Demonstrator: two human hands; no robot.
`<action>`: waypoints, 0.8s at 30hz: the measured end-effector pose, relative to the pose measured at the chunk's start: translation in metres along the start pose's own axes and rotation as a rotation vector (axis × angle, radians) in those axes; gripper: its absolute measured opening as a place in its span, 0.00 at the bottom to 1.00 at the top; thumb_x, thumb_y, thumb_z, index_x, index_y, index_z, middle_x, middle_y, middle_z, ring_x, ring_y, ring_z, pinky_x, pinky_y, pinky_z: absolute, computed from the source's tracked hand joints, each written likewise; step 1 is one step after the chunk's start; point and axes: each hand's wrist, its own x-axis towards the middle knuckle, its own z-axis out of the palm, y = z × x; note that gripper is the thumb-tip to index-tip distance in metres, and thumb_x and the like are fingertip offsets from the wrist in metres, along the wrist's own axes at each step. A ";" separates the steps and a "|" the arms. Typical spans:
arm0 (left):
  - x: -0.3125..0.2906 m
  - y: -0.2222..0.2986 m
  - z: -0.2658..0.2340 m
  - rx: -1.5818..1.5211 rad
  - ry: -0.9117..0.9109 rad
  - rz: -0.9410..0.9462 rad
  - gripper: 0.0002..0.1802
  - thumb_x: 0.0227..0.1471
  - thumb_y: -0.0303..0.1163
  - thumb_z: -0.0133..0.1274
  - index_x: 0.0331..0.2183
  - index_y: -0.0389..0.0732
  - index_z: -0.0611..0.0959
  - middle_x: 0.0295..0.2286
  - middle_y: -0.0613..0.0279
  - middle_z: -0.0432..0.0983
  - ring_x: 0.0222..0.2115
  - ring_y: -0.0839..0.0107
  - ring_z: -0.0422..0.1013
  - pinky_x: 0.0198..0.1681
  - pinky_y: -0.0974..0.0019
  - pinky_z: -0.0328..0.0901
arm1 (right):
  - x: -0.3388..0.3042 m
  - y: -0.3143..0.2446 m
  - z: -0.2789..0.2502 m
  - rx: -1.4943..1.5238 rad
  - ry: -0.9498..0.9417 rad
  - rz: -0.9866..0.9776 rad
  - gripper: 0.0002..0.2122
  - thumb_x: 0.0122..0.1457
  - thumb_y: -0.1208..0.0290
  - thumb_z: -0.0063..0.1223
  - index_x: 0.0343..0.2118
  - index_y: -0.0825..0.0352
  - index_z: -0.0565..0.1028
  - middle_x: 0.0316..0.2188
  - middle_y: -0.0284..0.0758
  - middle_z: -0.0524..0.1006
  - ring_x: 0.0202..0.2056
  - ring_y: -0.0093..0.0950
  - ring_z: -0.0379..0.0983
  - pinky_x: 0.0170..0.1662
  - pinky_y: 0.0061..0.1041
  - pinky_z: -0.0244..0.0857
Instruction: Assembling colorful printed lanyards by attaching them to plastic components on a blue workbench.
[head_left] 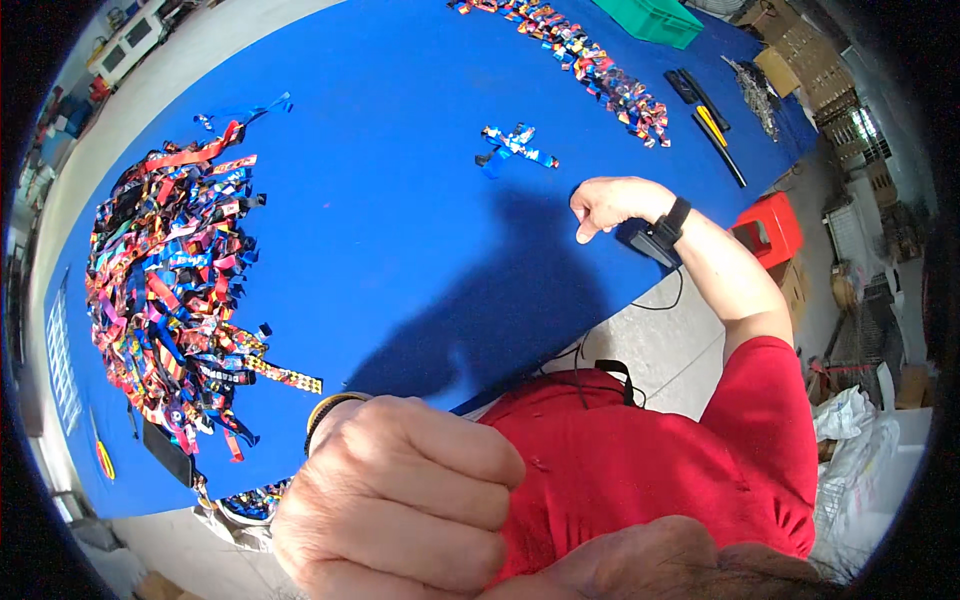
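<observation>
My left hand [400,490] is raised close to the camera, its fingers curled into a fist. Whatever it may hold is hidden, and a band circles its wrist. Over the right side of the blue table my right hand [610,207] is closed with fingers bent inward; nothing shows between them. A dark watch [668,226] sits on that wrist. Just beyond this hand lies a small group of blue printed straps [515,148]. To the left spreads a big tangled heap of multicoloured printed straps [180,290], touched by neither hand.
A long row of bundled colourful straps [600,75] runs along the far side near a green crate [655,20]. Black and yellow tools [712,122] and a pile of small metal parts [755,98] lie far right. Beyond the table edge stands a red bin [770,230].
</observation>
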 end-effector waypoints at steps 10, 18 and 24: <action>-0.002 -0.002 0.004 -0.020 0.017 0.010 0.18 0.58 0.32 0.37 0.18 0.40 0.69 0.13 0.51 0.72 0.11 0.64 0.69 0.17 0.59 0.70 | 0.007 0.009 0.005 0.006 0.016 -0.012 0.15 0.49 0.61 0.66 0.25 0.69 0.75 0.17 0.33 0.74 0.20 0.25 0.71 0.24 0.29 0.64; 0.002 -0.006 0.004 0.001 0.013 0.011 0.18 0.59 0.33 0.37 0.19 0.40 0.70 0.14 0.51 0.72 0.11 0.64 0.69 0.17 0.59 0.70 | 0.004 0.005 0.004 -0.007 0.019 0.005 0.15 0.49 0.61 0.66 0.26 0.69 0.75 0.17 0.33 0.74 0.20 0.26 0.71 0.24 0.29 0.64; 0.002 -0.006 0.003 -0.016 -0.012 -0.019 0.19 0.61 0.35 0.36 0.20 0.39 0.71 0.14 0.51 0.72 0.12 0.64 0.69 0.18 0.59 0.70 | 0.004 0.001 0.003 -0.013 0.001 0.037 0.14 0.48 0.62 0.66 0.26 0.69 0.76 0.20 0.34 0.75 0.23 0.26 0.73 0.26 0.29 0.65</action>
